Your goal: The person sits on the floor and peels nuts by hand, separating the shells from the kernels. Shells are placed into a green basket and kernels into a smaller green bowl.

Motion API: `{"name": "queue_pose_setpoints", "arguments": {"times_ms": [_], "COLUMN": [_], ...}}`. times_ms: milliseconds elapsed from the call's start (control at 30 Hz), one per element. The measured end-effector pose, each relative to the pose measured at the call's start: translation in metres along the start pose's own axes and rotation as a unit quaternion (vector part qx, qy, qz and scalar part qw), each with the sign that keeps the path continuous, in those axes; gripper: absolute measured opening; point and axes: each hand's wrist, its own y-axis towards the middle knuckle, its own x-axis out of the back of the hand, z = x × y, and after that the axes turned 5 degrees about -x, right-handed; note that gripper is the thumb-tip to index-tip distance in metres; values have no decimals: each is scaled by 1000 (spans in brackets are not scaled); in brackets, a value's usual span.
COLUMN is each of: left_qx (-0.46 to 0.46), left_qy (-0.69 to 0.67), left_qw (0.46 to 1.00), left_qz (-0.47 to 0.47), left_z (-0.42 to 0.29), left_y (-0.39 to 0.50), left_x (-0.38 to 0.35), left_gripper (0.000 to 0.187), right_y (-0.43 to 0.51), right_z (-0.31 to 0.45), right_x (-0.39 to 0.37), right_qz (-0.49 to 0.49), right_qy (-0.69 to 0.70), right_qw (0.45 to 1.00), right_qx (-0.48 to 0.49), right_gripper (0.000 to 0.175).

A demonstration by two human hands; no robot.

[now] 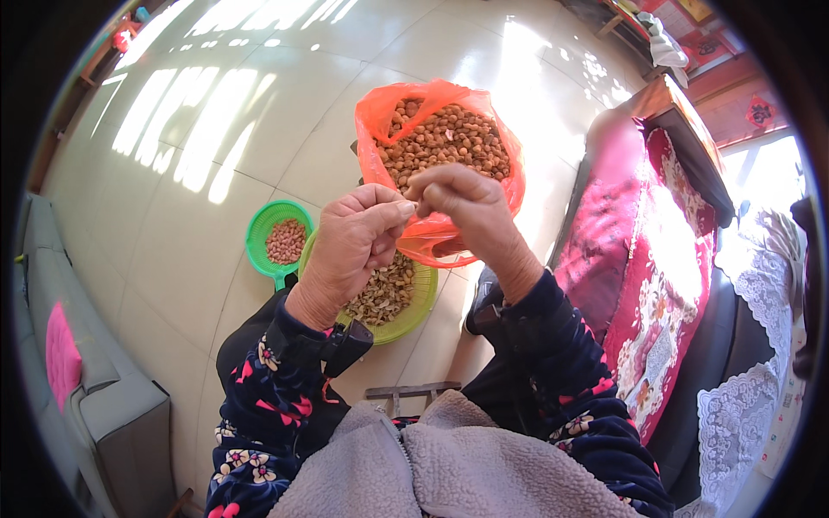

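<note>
My left hand [353,243] and my right hand [469,204] meet at the fingertips in the middle of the view. Thumb and forefinger are pinched together on each; anything between them is too small or hidden to make out. Beyond them stands a red plastic bag [370,139], its mouth wide, full of brown unshelled nuts [453,139], apparently peanuts. Below my hands sits a yellow-green plastic basket [424,304] with broken shells [382,298] in it, partly covered by my left hand. To its left, a green handled strainer [254,236] contains pinkish shelled peanuts [285,241].
Sunlit floor tiles [214,259] surround the containers. A grey sofa [123,414] with a pink cushion [63,356] runs along the left. On the right is a seat draped in red floral cloth [602,239], with white lace [745,401] beside it. A low stool frame [414,392] shows below me.
</note>
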Motion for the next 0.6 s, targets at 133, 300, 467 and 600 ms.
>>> {"name": "queue_pose_setpoints", "arguments": {"times_ms": [133, 300, 467, 600], "left_qx": [23, -35, -105, -140], "left_qy": [35, 65, -91, -122], "left_qw": [994, 910, 819, 816], "left_qz": [102, 408, 557, 547], "left_z": [-12, -30, -28, -20], "left_y": [-25, -66, -83, -98], "left_x": [-22, -49, -58, -58], "left_gripper": [5, 7, 14, 17], "right_y": [26, 33, 41, 49], "right_z": [-16, -37, -52, -57], "right_x": [47, 87, 81, 79], "right_qz": [-196, -184, -128, -227], "right_qy": [-244, -609, -634, -459], "right_qw": [946, 728, 729, 850], "right_qx": [-81, -257, -224, -123], "right_gripper": [15, 23, 24, 30]}}
